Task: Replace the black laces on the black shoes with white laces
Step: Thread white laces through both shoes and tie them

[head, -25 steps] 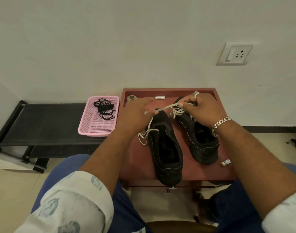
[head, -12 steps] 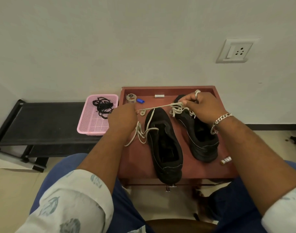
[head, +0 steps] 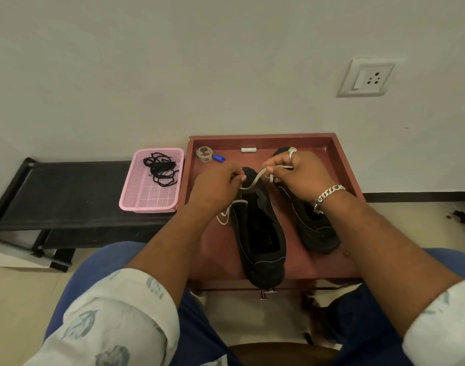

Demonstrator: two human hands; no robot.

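Note:
Two black shoes stand side by side on a red-brown tray table (head: 342,165), heels toward me: the left shoe (head: 257,233) and the right shoe (head: 315,228). A white lace (head: 252,184) stretches between my hands over the shoes' toes. My left hand (head: 215,188) pinches one part of it above the left shoe's toe. My right hand (head: 300,173), with a ring and a silver bracelet, pinches the lace over the right shoe's toe. Loose lace loops (head: 224,216) hang beside the left shoe. The removed black laces (head: 161,169) lie in a pink basket (head: 146,199).
A tape roll (head: 204,154), a blue cap (head: 219,158) and a small silver piece (head: 248,149) lie at the tray's far edge. A black low rack (head: 67,196) carries the basket on the left. The wall with a socket (head: 366,77) is right behind.
My left hand has come back right toward the left shoe's toe, bringing the lace in; the strand between my hands is shorter. My right hand stays at the right shoe's toe.

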